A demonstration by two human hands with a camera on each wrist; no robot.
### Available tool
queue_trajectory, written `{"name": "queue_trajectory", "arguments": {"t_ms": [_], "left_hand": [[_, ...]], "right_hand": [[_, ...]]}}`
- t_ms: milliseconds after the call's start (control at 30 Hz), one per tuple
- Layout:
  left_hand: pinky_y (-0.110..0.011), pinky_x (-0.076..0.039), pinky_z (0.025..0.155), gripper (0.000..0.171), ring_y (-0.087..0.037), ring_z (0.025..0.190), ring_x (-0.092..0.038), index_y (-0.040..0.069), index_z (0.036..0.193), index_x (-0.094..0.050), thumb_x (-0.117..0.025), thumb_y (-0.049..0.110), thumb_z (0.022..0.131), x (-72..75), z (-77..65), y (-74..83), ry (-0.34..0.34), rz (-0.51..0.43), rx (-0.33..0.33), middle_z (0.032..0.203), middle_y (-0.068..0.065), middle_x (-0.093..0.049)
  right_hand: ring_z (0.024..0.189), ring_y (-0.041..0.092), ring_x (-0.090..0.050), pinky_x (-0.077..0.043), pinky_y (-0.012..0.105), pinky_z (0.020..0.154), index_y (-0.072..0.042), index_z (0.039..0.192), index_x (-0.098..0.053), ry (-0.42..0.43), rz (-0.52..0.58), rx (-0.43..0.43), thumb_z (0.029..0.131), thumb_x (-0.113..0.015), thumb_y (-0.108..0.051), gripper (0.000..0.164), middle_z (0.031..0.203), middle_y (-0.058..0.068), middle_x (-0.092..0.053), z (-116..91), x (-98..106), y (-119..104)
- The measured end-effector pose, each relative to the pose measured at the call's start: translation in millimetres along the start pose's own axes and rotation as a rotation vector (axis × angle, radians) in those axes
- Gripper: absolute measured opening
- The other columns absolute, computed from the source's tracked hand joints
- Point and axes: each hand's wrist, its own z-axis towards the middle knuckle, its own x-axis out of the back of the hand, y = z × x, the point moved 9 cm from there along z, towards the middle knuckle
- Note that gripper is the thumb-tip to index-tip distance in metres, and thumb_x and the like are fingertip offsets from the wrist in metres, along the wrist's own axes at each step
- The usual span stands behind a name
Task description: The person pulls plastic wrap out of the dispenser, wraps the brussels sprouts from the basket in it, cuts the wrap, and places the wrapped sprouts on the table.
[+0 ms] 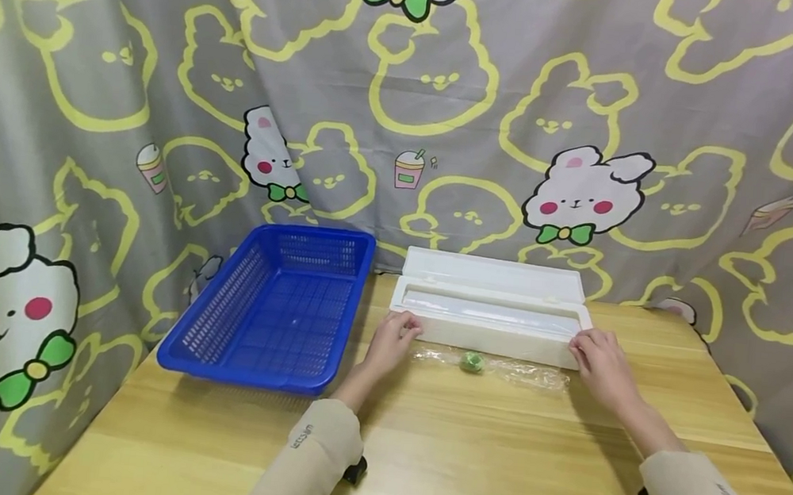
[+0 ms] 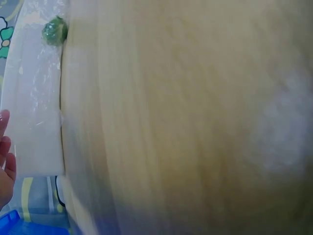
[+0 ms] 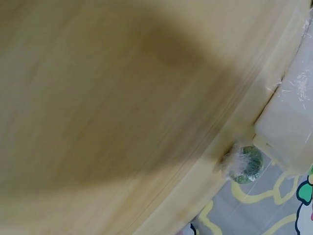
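A white cling film dispenser box (image 1: 488, 336) stands at the back of the table, its lid (image 1: 494, 273) raised. From its front lies a strip of clear cling film (image 1: 528, 373) with a small round green piece (image 1: 471, 361) on it, textured like a vegetable. My left hand (image 1: 390, 342) pinches the film by the box's left front corner; its fingertips (image 2: 4, 147) show at the left wrist view's edge. At the right front corner, my right hand (image 1: 603, 369) pinches the film's other side. A film-wrapped green piece (image 3: 247, 164) sits by the box's end in the right wrist view.
A blue perforated plastic basket (image 1: 170, 361) stands on the wooden table (image 1: 462, 461), left of the box and close to my left hand. A grey patterned curtain (image 1: 355, 84) hangs right behind the table's back edge and along both sides.
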Motion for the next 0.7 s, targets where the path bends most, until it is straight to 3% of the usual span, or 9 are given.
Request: {"name": "queue_trajectory", "arguments": {"t_ms": [233,500,700], "left_hand": [[-0.032,-0.046,0.077,0.006,-0.021,0.083,-0.056,0.006,0.080,-0.058,-0.060,0.008,0.085,-5.0,-1.2,-7.9,-0.062,0.005,0.034,0.080,-0.006,-0.064],[-0.029,-0.044,0.066,0.008,-0.017,0.075,-0.057,0.012,0.081,-0.055,-0.058,0.011,0.087,-10.9,-2.4,-17.2,-0.150,0.114,0.115,0.079,-0.001,-0.063],[-0.027,-0.043,0.062,0.007,-0.014,0.069,-0.055,0.014,0.081,-0.055,-0.060,0.011,0.085,-19.0,-4.2,-25.1,-0.227,0.189,0.166,0.074,0.003,-0.061]], "right_hand": [[0.067,0.021,-0.054,-0.044,0.040,0.058,-0.004,0.081,-0.057,-0.157,0.006,-0.055,0.079,-0.063,0.005,0.011,0.069,0.001,-0.055,-4,-5,6],[0.054,0.010,-0.042,-0.032,0.028,0.046,-0.014,0.079,-0.055,-0.346,0.004,-0.135,0.086,-0.059,-0.007,0.010,0.062,-0.008,-0.048,-11,-20,14],[0.055,0.010,-0.046,-0.036,0.030,0.048,-0.010,0.080,-0.061,-0.408,-0.014,-0.106,0.082,-0.063,-0.009,0.003,0.066,-0.006,-0.057,-17,-32,14]]}}
